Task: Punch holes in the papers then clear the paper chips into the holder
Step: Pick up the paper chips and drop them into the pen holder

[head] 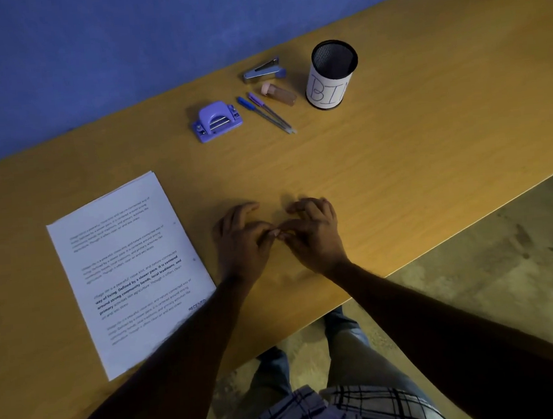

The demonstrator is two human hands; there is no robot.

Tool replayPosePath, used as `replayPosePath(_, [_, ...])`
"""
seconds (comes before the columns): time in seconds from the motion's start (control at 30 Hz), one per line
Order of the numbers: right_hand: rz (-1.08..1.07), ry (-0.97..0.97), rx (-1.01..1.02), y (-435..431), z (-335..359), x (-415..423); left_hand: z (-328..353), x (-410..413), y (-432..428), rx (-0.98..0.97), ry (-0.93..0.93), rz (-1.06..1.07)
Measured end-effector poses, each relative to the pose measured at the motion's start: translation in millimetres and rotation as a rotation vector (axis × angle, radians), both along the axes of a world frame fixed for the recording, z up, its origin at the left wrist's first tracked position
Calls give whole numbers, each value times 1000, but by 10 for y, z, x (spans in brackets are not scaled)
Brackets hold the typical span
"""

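One purple hole punch (pixel 217 121) sits on the wooden desk (pixel 397 166). Right of the punch lie two pens (pixel 266 114), side by side. Beyond them, farther from the punch, are one stapler (pixel 263 69), one small capped bottle (pixel 278 93) and one black mesh holder (pixel 331 74) labelled "BIN". One stack of printed papers (pixel 131 270) lies left of and nearer than the punch; its sheet count cannot be told. Two hands meet nearer than the punch: the left hand (pixel 243 241) and the right hand (pixel 313 233).

Stapler (pixel 263 69), two pens (pixel 267 113), small bottle (pixel 278 93) on wooden table (pixel 396 153)
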State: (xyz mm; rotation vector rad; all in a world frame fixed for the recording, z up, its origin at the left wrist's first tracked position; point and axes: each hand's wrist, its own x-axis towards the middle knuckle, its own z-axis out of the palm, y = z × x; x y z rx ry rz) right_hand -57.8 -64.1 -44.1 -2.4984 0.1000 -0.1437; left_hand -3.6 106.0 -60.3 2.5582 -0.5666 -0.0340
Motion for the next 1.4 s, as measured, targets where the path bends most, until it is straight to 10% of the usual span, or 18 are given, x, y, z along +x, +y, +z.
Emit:
replayPosePath(0.53, [50, 177, -172, 61, 12, 79, 62, 82, 36, -32, 5, -68])
replayPosePath(0.93, [-251, 46, 372, -781, 611, 779, 617, 746, -505, -373, -19, 27])
replayPosePath(1.17, [-280, -95, 230, -1398, 1118, 1569, 1169, 1577, -1394, -444, 65, -38])
replayPosePath(1.4, [-213, 177, -83, -1907, 1335, 2264, 1356, 2232, -2169, -416, 121, -10])
